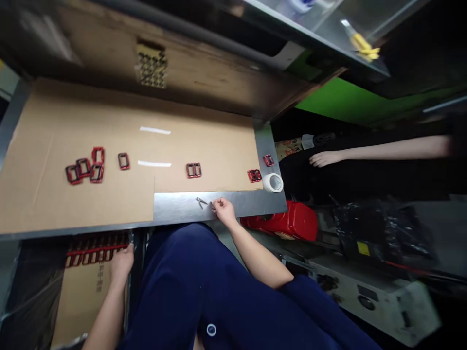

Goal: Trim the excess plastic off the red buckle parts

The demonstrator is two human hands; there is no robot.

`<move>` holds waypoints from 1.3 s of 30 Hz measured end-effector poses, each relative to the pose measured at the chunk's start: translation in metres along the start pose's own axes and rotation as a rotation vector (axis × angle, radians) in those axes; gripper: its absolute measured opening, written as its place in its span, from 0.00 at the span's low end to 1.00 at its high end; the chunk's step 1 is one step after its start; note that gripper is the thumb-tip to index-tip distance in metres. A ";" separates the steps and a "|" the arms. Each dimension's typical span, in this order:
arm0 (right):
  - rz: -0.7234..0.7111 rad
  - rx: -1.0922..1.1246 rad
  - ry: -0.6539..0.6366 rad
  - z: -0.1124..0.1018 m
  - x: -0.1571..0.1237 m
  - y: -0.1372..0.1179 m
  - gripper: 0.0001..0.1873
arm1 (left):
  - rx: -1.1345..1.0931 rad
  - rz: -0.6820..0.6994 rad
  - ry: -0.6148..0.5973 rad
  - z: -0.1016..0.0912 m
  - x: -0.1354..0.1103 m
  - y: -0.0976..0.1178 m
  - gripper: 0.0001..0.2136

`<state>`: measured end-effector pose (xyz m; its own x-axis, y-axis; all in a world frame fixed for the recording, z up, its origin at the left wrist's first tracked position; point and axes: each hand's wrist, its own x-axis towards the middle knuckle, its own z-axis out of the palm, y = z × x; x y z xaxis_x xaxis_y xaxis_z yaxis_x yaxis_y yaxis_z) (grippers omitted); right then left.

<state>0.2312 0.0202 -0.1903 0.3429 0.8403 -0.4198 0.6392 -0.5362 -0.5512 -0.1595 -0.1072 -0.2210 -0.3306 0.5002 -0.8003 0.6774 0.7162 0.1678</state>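
Note:
My left hand reaches down into a carton below the table's edge. Its fingers curl at the right end of a row of red-and-black rectangular frames; what they grip is hidden. Over the bare metal strip at the table's front, my right hand has thumb and fingers pinched together, on something too small to make out. Just left of those fingertips lies a small metal tool with two splayed handles, like little nippers. A side-by-side pair of red-and-black frames lies on the cardboard beyond.
Cardboard covers most of the table, with several frames grouped at left. A tape roll stands at the right corner near more frames. A red stool is below. Another person's arm extends at right.

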 end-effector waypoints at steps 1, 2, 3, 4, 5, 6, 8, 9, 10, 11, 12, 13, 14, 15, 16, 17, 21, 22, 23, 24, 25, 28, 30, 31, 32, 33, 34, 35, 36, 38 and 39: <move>-0.005 0.034 0.014 -0.008 0.007 0.001 0.13 | 0.013 0.044 -0.026 -0.003 -0.008 0.016 0.17; -0.009 0.064 0.044 -0.018 0.016 0.002 0.14 | 0.025 0.099 -0.055 -0.006 -0.016 0.032 0.20; -0.010 0.088 0.089 -0.031 0.027 0.004 0.14 | 0.034 0.165 -0.081 -0.008 -0.024 0.050 0.21; -0.009 0.106 0.146 -0.045 0.040 0.006 0.14 | 0.046 0.239 -0.096 -0.010 -0.031 0.068 0.21; -0.008 0.118 0.210 -0.061 0.053 0.009 0.15 | 0.057 0.312 -0.102 -0.012 -0.039 0.086 0.21; -0.004 0.122 0.284 -0.077 0.068 0.012 0.16 | 0.066 0.388 -0.103 -0.014 -0.047 0.105 0.20; 0.003 0.107 0.413 -0.105 0.096 0.018 0.29 | 0.074 0.527 -0.111 -0.019 -0.061 0.140 0.18; 0.014 0.094 0.457 -0.117 0.109 0.021 0.35 | 0.074 0.585 -0.118 -0.023 -0.067 0.156 0.16; 0.025 0.080 0.484 -0.127 0.122 0.024 0.39 | 0.073 0.632 -0.126 -0.026 -0.072 0.171 0.15; 0.036 0.067 0.501 -0.135 0.133 0.026 0.41 | 0.070 0.668 -0.133 -0.030 -0.077 0.184 0.15; 0.046 0.054 0.509 -0.142 0.144 0.028 0.41 | 0.068 0.693 -0.135 -0.033 -0.082 0.195 0.15; 0.054 0.041 0.514 -0.149 0.155 0.029 0.39 | 0.066 0.707 -0.133 -0.036 -0.086 0.204 0.15; 0.061 0.028 0.515 -0.156 0.165 0.031 0.37 | 0.065 0.712 -0.128 -0.038 -0.089 0.211 0.15; 0.067 0.015 0.515 -0.163 0.175 0.033 0.36 | 0.064 0.711 -0.121 -0.039 -0.093 0.216 0.15; 0.072 0.002 0.512 -0.171 0.185 0.034 0.35 | 0.063 0.708 -0.115 -0.039 -0.096 0.220 0.15; 0.074 -0.010 0.503 -0.179 0.195 0.036 0.35 | 0.061 0.704 -0.114 -0.039 -0.098 0.223 0.16; 0.086 -0.058 0.433 -0.204 0.229 0.040 0.40 | 0.036 0.678 -0.121 -0.039 -0.106 0.227 0.19; 0.092 -0.071 0.415 -0.208 0.235 0.040 0.41 | 0.023 0.667 -0.113 -0.039 -0.107 0.227 0.19; 0.101 -0.083 0.400 -0.210 0.240 0.039 0.42 | 0.007 0.655 -0.102 -0.040 -0.107 0.227 0.19; 0.113 -0.094 0.387 -0.212 0.243 0.038 0.41 | -0.011 0.645 -0.090 -0.040 -0.108 0.227 0.19; 0.126 -0.104 0.379 -0.213 0.245 0.036 0.38 | -0.031 0.637 -0.082 -0.041 -0.108 0.226 0.19; 0.152 -0.121 0.381 -0.215 0.242 0.029 0.25 | -0.100 0.624 -0.082 -0.042 -0.108 0.225 0.18; 0.139 -0.117 0.400 -0.219 0.233 0.022 0.20 | -0.160 0.623 -0.093 -0.042 -0.108 0.226 0.18; 0.118 -0.110 0.412 -0.220 0.227 0.016 0.20 | -0.198 0.627 -0.103 -0.043 -0.108 0.226 0.18; 0.085 -0.101 0.422 -0.220 0.219 0.010 0.20 | -0.243 0.633 -0.117 -0.043 -0.108 0.228 0.19; 0.037 -0.090 0.430 -0.218 0.208 0.001 0.21 | -0.298 0.643 -0.134 -0.043 -0.108 0.231 0.19; -0.027 -0.081 0.434 -0.214 0.195 -0.008 0.22 | -0.361 0.653 -0.154 -0.042 -0.109 0.235 0.20; -0.106 -0.073 0.431 -0.207 0.179 -0.019 0.23 | -0.430 0.663 -0.175 -0.041 -0.110 0.240 0.22; -0.201 -0.065 0.415 -0.196 0.159 -0.030 0.23 | -0.503 0.670 -0.193 -0.040 -0.112 0.247 0.25; -0.408 -0.049 0.345 -0.168 0.112 -0.054 0.24 | -0.643 0.678 -0.215 -0.038 -0.118 0.265 0.32; -0.506 -0.041 0.299 -0.152 0.085 -0.066 0.24 | -0.703 0.686 -0.221 -0.037 -0.121 0.274 0.34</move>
<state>0.3231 0.1392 -0.0805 0.1638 0.9800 0.1131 0.7981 -0.0643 -0.5991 0.0424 0.0466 -0.0565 0.1631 0.8621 -0.4797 0.1101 0.4673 0.8772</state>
